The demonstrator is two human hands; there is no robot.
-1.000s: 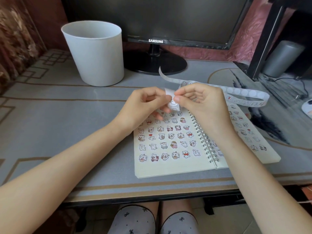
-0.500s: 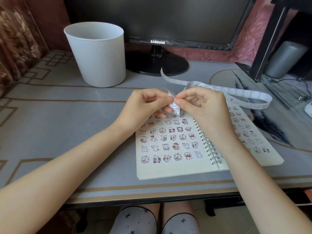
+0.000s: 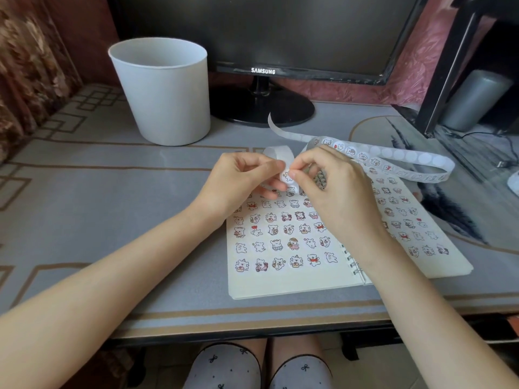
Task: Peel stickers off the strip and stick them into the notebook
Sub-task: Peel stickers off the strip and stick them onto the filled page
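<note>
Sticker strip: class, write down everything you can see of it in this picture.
The sticker strip is a long white paper band. Part carries small cartoon stickers; part shows blank round spots. It loops out to the right over the notebook and desk, one end curling up toward the monitor. The left hand and right hand pinch it at a bend.

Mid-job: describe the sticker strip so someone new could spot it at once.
Find the black monitor at the back of the grey desk. In front of its stand, a white sticker strip curls rightward over the far end of the open spiral notebook, its near end pinched by the left hand and right hand. Unlike the flat pages, it is a narrow, looping ribbon.
</note>
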